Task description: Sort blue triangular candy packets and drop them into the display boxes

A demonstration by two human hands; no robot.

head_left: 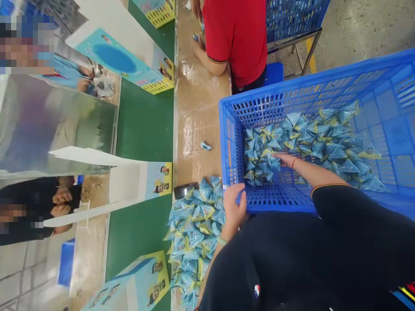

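My left hand (234, 204) is closed over the near left corner of the blue plastic crate (266, 96), its thumb on the inner side of the rim. Inside the crate, my right hand (284, 159) reaches among light-blue, triangular packets (333, 151) with yellow edges. Its fingers are curled at a packet (274, 163), though the fingertips are partly hidden in the pile. More such packets (194, 231) lie heaped on the tabletop left of my left arm. A black object (185, 190) shows at the far end of that heap.
One small packet (205, 146) lies alone on the brown table (191, 108). A green conveyor belt (142, 125) carries open printed cartons (141, 181). A person in a red shirt (236, 39) works beyond the crate. Other people sit across the belt. Another blue crate (295, 21) rests on a metal stand.
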